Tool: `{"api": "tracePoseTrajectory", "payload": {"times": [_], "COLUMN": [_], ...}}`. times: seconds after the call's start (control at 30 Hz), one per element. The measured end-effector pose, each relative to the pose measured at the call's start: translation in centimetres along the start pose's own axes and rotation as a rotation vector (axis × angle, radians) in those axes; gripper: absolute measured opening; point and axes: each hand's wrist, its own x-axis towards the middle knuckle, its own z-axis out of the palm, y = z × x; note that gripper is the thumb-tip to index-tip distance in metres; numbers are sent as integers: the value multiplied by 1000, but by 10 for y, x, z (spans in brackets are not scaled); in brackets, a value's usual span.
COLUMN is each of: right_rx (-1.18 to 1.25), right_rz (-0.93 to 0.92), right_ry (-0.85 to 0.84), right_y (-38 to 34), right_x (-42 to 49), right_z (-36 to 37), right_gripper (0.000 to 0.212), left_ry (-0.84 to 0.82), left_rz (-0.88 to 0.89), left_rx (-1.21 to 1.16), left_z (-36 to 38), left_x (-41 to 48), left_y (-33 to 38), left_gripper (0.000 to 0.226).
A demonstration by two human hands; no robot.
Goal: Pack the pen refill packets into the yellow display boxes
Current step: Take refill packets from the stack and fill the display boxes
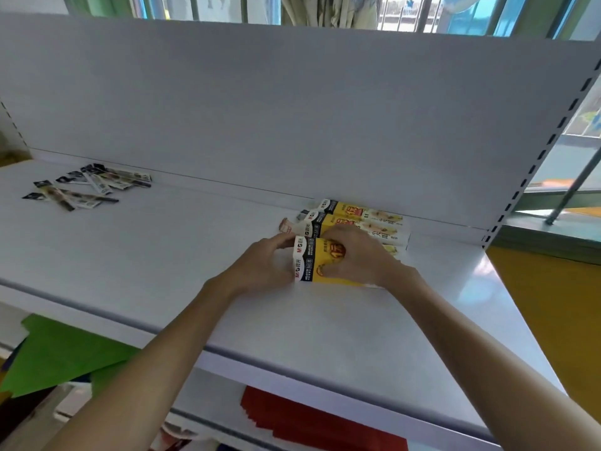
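A stationery shop aisle: a white metal shelf (162, 255) with a plain back panel (292, 109) and a slotted upright (536, 164) carries branded yellow display boxes (354, 211) and retail-packed pen refill packets (87, 187). On the tier below lie green paper (65, 353) and red paper (309, 421); behind stands a barred window (406, 11).

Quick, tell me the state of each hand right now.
Left hand: grips the left end of the front yellow display box.
Right hand: fingers curled over the same box, holding it.
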Motion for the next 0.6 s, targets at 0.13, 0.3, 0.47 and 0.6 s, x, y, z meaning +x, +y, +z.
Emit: {"api": "tracePoseTrajectory", "payload": {"times": [0.13,0.3,0.47,0.6], "right_rx": [2,26,144,187], "right_rz": [-31,-60,-84,-180], "right_ry": [148,175,264,270], "right_y": [8,0,-41,-105], "right_x": [-2,0,21,60], "right_z": [4,1,1,14], "right_gripper": [64,58,46,44], "left_ry": [90,211,313,468], "left_rz": [-52,-49,-90,-145], "left_rx": [35,135,158,209], "left_z": [7,-9,-58,-118], "left_x": [3,-18,-60,-100], "left_y": [-3,-11,-32,-52], "left_gripper": [68,61,42,35]}}
